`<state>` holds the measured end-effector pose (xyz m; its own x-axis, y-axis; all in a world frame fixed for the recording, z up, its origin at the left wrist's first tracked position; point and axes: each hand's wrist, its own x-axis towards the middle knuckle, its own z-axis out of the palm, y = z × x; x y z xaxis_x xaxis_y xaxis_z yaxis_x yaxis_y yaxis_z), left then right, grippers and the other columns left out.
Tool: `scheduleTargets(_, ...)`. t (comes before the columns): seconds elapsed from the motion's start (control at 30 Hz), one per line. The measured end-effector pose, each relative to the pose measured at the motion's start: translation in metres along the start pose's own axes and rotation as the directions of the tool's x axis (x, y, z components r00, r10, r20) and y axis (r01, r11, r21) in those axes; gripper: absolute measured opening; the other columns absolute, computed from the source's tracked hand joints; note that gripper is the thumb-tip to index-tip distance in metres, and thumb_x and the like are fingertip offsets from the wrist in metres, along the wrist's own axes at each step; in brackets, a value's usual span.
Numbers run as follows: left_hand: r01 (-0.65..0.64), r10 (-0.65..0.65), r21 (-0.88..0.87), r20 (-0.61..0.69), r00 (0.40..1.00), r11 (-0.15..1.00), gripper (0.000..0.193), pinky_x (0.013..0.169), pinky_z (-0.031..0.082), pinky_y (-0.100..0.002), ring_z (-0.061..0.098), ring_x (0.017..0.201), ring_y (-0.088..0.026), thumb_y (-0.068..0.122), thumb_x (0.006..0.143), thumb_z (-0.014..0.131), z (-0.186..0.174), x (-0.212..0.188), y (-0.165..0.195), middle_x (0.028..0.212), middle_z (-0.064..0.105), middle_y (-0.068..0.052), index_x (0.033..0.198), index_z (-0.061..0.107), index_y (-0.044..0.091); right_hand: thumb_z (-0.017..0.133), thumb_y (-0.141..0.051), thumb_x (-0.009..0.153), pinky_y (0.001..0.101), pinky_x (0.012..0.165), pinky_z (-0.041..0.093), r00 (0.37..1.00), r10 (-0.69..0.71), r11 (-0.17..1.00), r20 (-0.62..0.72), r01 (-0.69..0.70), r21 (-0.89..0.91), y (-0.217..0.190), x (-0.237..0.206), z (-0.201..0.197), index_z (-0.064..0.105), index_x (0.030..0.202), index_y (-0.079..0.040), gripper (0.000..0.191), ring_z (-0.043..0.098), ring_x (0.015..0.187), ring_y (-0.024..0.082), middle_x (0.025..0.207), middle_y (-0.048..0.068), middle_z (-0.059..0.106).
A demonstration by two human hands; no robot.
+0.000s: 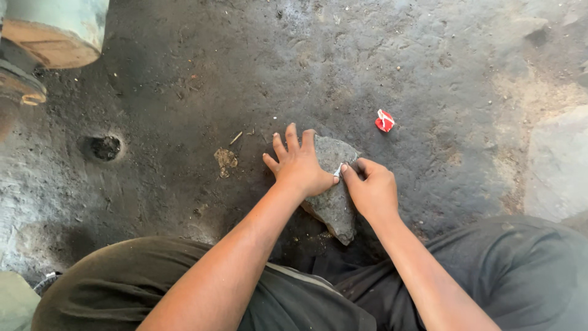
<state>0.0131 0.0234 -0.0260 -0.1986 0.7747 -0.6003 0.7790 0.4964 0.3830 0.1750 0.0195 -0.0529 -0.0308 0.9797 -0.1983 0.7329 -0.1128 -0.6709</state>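
Grey stone: a rough, flat-sided grey stone (pixel 334 184) is lying on the dark, grimy floor (pixel 380 55), just in front of the person's knees.
Left hand: the left hand (pixel 298 165) is pressing palm-down on the stone's left part, its fingers (pixel 288 140) spreading wide and flat, gripping nothing.
Right hand: the right hand (pixel 372 187) is resting on the stone's right edge, its fingers (pixel 352 171) pinching shut on a small pale sliver (pixel 337 172) whose tip is touching the stone's upper face.
Sliver: too small to tell what kind of thing it is.
Red scrap: a crumpled red and white scrap (pixel 384 121) is lying on the floor, up and to the right of the stone, apart from it.
Hole: a small dark hole (pixel 105 148) is showing in the floor well to the left.
Drum: a pale green drum (pixel 58 27) is standing at the upper left corner.
Legs: dark trousers (pixel 508 270) are filling the lower edge of the view.
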Motion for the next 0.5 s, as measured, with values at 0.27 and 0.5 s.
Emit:
scheduleTargets(0.27,0.019,-0.02,-0.026,-0.042,0.999,0.999,0.113,0.119,0.011,-0.068,-0.004,0.155,-0.045,0.053,0.07,0.085,0.0043,-0.001,0.0016,0.168,0.0,-0.015,0.158,0.021,0.022,0.072,-0.033,0.087,0.0462,0.06,0.048,0.986,-0.094,0.993,-0.136,0.084,-0.079,-0.0097,-0.0021,0.0069,0.069,0.084,-0.001,0.032,0.065,0.068,0.04,0.074,0.021,0.066)
scheduleTargets(0.5,0.036,-0.037,-0.033,-0.018,0.999,0.999,0.111,0.119,0.01,-0.066,-0.006,0.154,-0.047,0.052,0.071,0.086,0.0066,0.0014,0.0021,0.167,0.0,-0.016,0.157,0.022,0.023,0.071,-0.033,0.085,0.0465,0.06,0.049,0.989,-0.068,0.994,-0.131,0.057,-0.092,-0.012,-0.0057,0.0042,0.068,0.081,-0.002,0.031,0.066,0.067,0.04,0.072,0.021,0.065)
